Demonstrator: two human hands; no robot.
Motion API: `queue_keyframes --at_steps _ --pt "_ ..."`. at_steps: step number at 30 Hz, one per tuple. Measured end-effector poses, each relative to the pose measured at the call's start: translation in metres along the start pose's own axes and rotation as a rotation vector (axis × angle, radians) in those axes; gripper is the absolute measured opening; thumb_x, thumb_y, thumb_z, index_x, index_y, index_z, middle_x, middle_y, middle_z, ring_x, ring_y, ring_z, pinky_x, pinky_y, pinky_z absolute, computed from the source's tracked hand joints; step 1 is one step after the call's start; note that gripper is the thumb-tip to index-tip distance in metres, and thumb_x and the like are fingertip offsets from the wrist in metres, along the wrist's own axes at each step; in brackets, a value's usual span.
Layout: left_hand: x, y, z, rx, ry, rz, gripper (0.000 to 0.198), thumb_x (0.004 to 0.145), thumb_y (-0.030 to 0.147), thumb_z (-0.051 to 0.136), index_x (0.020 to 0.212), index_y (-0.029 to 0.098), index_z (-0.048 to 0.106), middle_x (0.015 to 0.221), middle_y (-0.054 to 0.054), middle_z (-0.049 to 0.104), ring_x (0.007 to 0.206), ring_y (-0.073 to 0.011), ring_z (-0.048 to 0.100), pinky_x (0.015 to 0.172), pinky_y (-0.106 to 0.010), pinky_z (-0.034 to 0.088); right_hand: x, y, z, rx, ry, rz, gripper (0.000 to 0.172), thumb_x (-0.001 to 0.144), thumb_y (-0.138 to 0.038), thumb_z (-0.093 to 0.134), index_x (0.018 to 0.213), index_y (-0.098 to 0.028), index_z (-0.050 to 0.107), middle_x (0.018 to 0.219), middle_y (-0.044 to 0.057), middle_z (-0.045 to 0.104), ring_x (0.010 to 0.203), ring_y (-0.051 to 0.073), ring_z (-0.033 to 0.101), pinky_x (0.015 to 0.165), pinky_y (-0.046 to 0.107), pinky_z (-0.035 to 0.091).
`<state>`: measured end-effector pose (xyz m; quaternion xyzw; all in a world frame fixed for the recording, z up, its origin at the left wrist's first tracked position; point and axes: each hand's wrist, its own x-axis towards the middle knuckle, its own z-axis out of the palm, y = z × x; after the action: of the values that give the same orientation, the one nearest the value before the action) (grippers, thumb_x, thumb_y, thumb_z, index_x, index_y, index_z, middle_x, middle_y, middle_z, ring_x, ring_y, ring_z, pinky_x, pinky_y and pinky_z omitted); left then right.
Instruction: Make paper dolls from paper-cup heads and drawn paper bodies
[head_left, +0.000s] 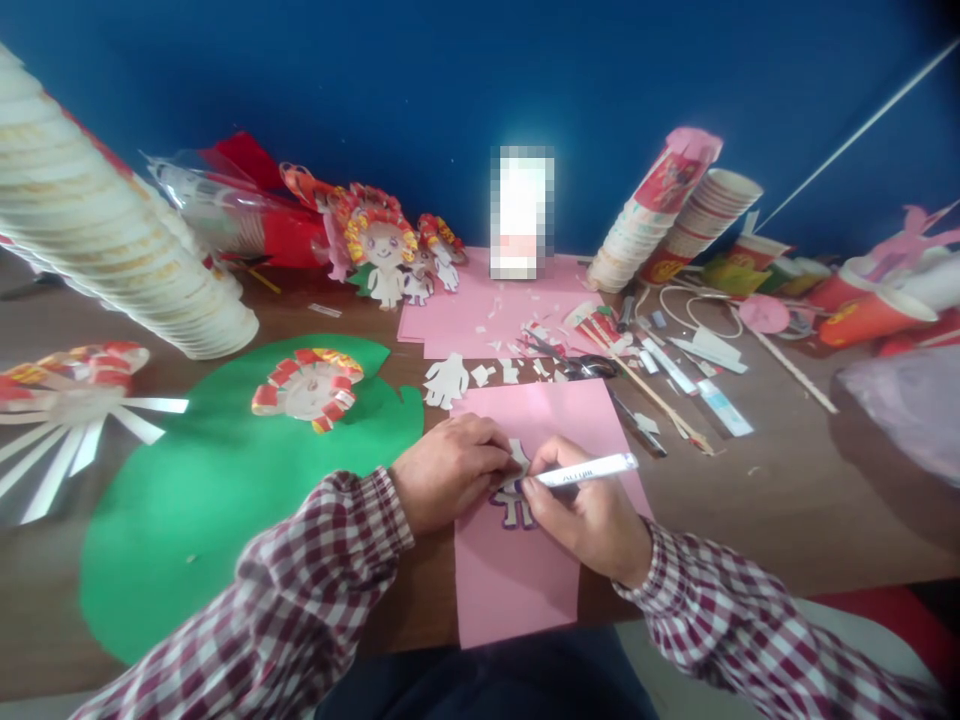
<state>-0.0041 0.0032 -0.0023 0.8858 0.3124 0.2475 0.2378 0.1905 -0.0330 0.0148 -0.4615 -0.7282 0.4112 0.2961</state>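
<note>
My right hand [592,525] pinches a white marker [589,470] between thumb and fingers, its printed barrel sticking out to the right and its tip hidden behind my fingertips. Under it lies a small paper figure [517,512], flat on a pink sheet [517,595] right in front of me, with a dark purple line around its legs and lower body. My left hand [454,470] reaches in from the other side, fingers close together and bent, their tips on the figure's upper part (whether they pinch the paper or only press it, I cannot tell).

Just beyond the sheet's top left corner is a plain white cutout [447,382], with paper scraps [511,372] and dark-handled scissors [591,367] to its right. On my left, a large green paper shape [247,540] spreads over the brown table [765,530], and a face cutout [306,388] with a red and yellow fringe rests on it. Behind that, a tall stack of paper cups [112,200] leans into view. Farther back, decorated paper figures [384,255] stand near the blue wall [375,80]. To my right, thin sticks [649,385] lie among more pens.
</note>
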Motion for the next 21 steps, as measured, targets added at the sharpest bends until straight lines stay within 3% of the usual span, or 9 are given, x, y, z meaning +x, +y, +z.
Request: queue_keyframes --at_steps 21 --pt "0.0007 -0.0008 0.0001 -0.003 -0.007 -0.002 0.017 0.084 0.014 0.053 0.092 0.017 0.069 0.095 -0.006 0.064 0.088 -0.0188 0.056 0.080 -0.033 0.045 0.0018 -0.0011 0.0011 0.013 -0.001 0.033 0.009 0.085 -0.021 0.052 0.078 -0.020 0.047 0.058 -0.004 0.055 0.049 0.009 0.053 0.046 0.019 0.042"
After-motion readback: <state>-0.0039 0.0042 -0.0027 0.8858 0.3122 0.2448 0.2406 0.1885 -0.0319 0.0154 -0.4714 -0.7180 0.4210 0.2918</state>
